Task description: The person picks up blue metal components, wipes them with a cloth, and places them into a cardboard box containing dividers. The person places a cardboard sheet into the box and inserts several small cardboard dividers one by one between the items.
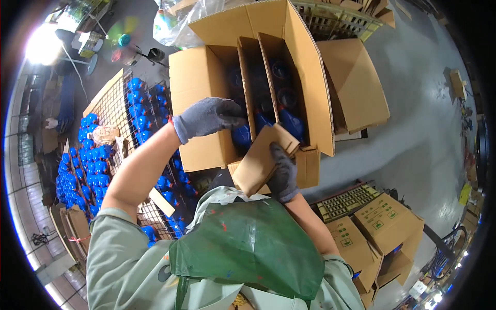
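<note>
In front of me stands an open cardboard box (199, 108) with upright cardboard dividers (247, 88). Glossy blue rounded pieces (292, 124) with clear round ends lie in its slots. My left hand (209, 118), in a grey glove, reaches over the box's left side. Its fingers are bent and apart beside the left divider, with nothing visible in them; whether they touch it I cannot tell. My right hand (283, 173), also gloved, is closed on the right edge of a flat cardboard divider piece (257, 161) with slots, held tilted over the box's near edge.
Wire racks (120, 101) with many blue pieces (93, 165) stand to my left. A spinning fan (124, 40) is at the far left. Another carton (356, 85) adjoins the box's right side. More cartons (390, 219) and a yellow crate (343, 201) sit at the near right.
</note>
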Motion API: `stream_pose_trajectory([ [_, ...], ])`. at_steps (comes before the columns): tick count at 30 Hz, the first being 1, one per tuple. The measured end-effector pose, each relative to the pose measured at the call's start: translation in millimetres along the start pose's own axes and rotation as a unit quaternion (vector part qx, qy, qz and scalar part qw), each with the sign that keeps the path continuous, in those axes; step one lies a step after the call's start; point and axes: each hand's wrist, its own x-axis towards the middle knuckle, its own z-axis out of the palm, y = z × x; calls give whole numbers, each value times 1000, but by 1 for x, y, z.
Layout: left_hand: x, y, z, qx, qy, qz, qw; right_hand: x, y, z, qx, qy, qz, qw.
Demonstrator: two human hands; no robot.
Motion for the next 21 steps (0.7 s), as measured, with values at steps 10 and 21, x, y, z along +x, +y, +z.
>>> stream_pose_trajectory([
  [10, 51, -17, -25, 467, 1, 75, 881, 20, -50, 13, 341, 53, 154, 926],
  [21, 99, -98, 38, 285, -52, 25, 957, 26, -22, -4, -39, 121, -43, 991],
])
